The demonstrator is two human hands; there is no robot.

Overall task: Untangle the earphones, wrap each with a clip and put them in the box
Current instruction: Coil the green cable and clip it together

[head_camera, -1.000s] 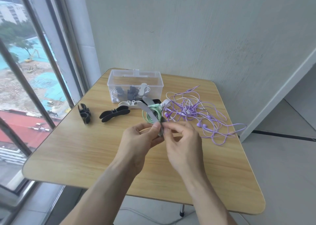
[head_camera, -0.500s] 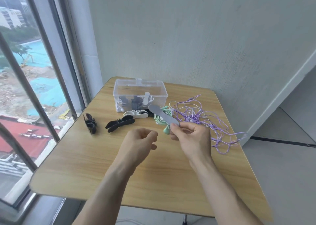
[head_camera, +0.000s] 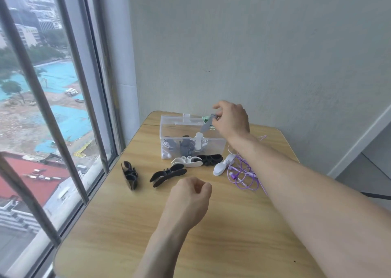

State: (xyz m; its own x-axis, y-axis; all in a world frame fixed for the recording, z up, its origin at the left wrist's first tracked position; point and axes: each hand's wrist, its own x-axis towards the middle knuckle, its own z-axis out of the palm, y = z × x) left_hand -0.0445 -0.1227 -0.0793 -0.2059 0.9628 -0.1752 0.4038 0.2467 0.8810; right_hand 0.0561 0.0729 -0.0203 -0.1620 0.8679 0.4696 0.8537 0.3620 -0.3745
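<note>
Since half a second ago the right hand [head_camera: 231, 119] has travelled from in front of the person to above the open clear box [head_camera: 191, 139], carrying the green earphones [head_camera: 205, 120] in their grey clip [head_camera: 208, 123]. The left hand [head_camera: 190, 195] has stayed low over the wooden tabletop [head_camera: 190, 235].

The box stands at the far edge of the tabletop, near the wall, and already holds wrapped earphones with dark and white clips, so the reach over its rim looks like a drop-off.

The purple earphones [head_camera: 243, 175] lie in a loose tangle to the box's right, partly under the right forearm, not yet sorted.

Spare clips wait between box and person: a black clip [head_camera: 168, 175], a folded black one [head_camera: 130, 177] nearer the window, a white clip [head_camera: 186, 161] just before the box, and another white one [head_camera: 222, 165] touching the purple wire.

The right hand pinches the grey clip between thumb and fingertips, the bundle hanging over the box. The left hand is loosely curled and holds nothing.
</note>
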